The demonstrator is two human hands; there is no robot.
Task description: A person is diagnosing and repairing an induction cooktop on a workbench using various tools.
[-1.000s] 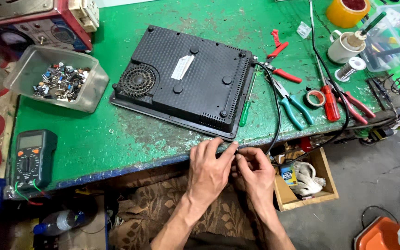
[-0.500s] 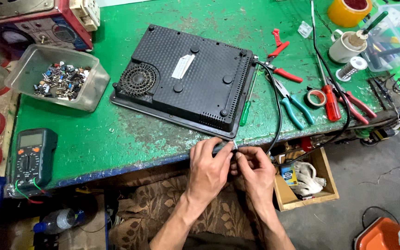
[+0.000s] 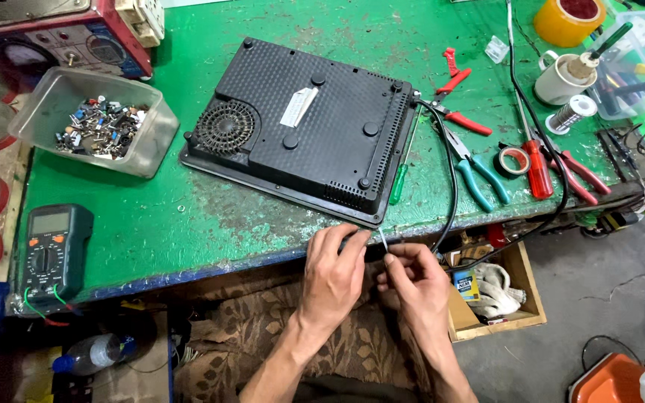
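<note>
Both hands meet at the bench's [image 3: 188, 246] front edge. Left hand [image 3: 335, 272] pinches the black cord's [image 3: 451, 179] end; right hand [image 3: 414, 282] pinches a thin upright wire [image 3: 381, 239] just beside it.

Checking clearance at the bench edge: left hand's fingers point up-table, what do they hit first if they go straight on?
Probably the near edge of the black appliance lying bottom-up. The left hand sits at the green table edge, fingers aimed up and slightly right; only a thin strip of bare table lies between. Height is unclear from this view.
</note>
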